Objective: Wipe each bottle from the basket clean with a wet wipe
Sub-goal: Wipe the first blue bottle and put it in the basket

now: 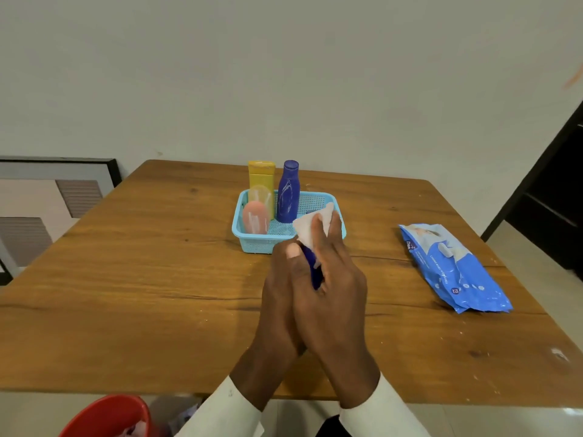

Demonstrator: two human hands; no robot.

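Note:
A small dark blue bottle (312, 266) is held between both hands above the table, in front of the basket. My left hand (280, 294) grips it from the left. My right hand (331, 279) presses a white wet wipe (312, 225) against it; most of the bottle is hidden. The light blue basket (252, 241) behind holds a tall blue bottle (287, 193), a yellow bottle (261, 179), a clear bottle (262, 197) and a pink bottle (255, 217), all upright.
A blue pack of wet wipes (451, 266) lies on the wooden table (142, 279) to the right. A red bucket (107, 417) sits below the table's near edge at the left. A framed picture (56, 190) leans against the wall.

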